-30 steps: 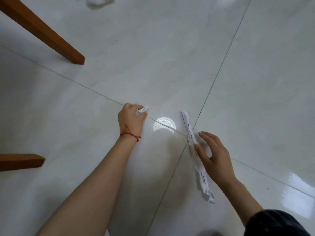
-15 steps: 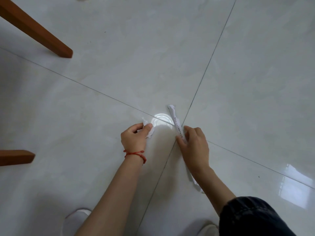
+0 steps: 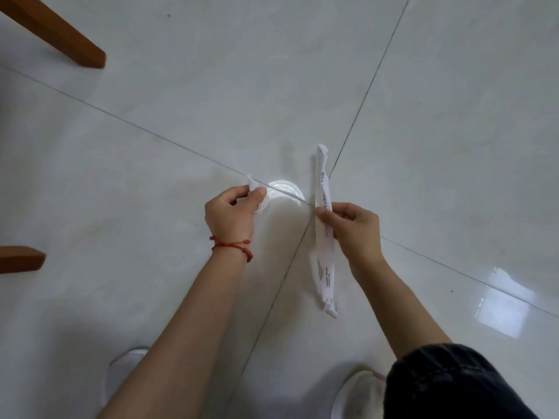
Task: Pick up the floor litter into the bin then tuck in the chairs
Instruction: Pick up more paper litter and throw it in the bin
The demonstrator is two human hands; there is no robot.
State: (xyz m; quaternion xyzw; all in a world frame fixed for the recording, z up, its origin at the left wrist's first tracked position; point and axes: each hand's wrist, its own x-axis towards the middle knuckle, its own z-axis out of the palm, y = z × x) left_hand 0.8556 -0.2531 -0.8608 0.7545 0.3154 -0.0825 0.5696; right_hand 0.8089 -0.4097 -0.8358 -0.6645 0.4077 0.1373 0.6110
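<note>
Glossy pale grey tiled floor (image 3: 181, 86) fills the view, thin dark grout lines crossing just beside the hands, near centre. Bright round lamp reflection (image 3: 286, 192) on the tile between the hands; a squarish window glare (image 3: 503, 309) at 4 o'clock. Left hand (image 3: 231, 213) with a red string bracelet (image 3: 233, 247) on the wrist, fingers curled, pinching a small crumpled white paper scrap (image 3: 257, 196) between thumb and fingertips, just left of centre. Right hand (image 3: 352, 226) pinches a long white printed paper sleeve wrapper (image 3: 323, 201) about its middle, thumb against fingers; the wrapper's top end points to 12 o'clock, the lower crumpled end hangs toward 6 o'clock, whether touching the floor cannot tell. The two hands are apart, both over the floor near the grout crossing. Slanted brown wooden chair leg (image 3: 60, 40) at 10 o'clock, foot on the tile; a second brown wooden leg end (image 3: 21, 259) at 9 o'clock at the frame edge. White shoes at 7 o'clock (image 3: 127, 367) and 5 o'clock (image 3: 360, 391), partly hidden by the forearms. Dark rolled sleeve (image 3: 453, 385) on the right arm at 5 o'clock. A few dark specks on the tiles.
</note>
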